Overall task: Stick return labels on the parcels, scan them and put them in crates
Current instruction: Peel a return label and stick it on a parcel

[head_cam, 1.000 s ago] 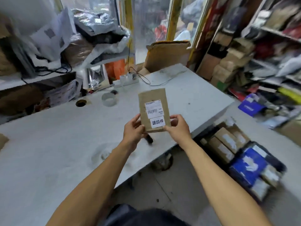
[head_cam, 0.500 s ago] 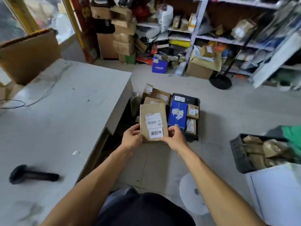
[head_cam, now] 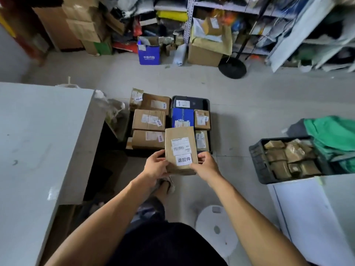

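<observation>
Both hands held one small brown parcel (head_cam: 180,150) upright above the floor: the left hand (head_cam: 155,167) gripped its lower left edge, the right hand (head_cam: 205,166) pinched its lower right corner by the white return label (head_cam: 183,159). Just beyond it sat a black crate (head_cam: 190,99) of labelled parcels. The grey worktop (head_cam: 38,131) stood to the left, and another black crate (head_cam: 259,162) of brown packets to the right.

Held between the left hand (head_cam: 155,166) and right hand (head_cam: 206,166), the parcel (head_cam: 180,148) hangs above the floor crate (head_cam: 192,99), table (head_cam: 38,141) left, second crate (head_cam: 257,162) right.
</observation>
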The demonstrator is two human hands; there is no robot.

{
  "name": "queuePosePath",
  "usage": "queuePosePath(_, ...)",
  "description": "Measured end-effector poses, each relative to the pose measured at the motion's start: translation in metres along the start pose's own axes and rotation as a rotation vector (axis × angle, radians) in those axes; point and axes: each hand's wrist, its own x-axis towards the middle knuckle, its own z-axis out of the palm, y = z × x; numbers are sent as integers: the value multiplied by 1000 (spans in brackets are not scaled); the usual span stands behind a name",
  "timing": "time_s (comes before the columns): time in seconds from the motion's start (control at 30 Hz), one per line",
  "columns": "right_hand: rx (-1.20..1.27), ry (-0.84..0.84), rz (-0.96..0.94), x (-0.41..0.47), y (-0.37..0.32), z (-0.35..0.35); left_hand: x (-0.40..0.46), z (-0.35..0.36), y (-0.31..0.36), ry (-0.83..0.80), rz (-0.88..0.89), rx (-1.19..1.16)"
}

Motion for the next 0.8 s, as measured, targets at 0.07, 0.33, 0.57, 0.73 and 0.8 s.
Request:
queuePosePath(0.07, -18, -15, 31, 45, -23, -5, 43, 9, 28, 4, -32, 2)
queuePosePath(0.33, -128, -55, 129, 208, -109, -43, 186, 62, 138, 30, -119, 57)
queuePosePath(0.57, -67, -88, 151, 355, -116, -41, 339, 100, 182, 100, -53, 127)
queuePosePath(0.73, -9, -135, 80, 520, -89, -9, 507, 111, 174, 106, -8, 131)
queuePosePath(0.8, -9, -152, 27, 591, -74, 10, 578, 114, 165, 116, 40, 126)
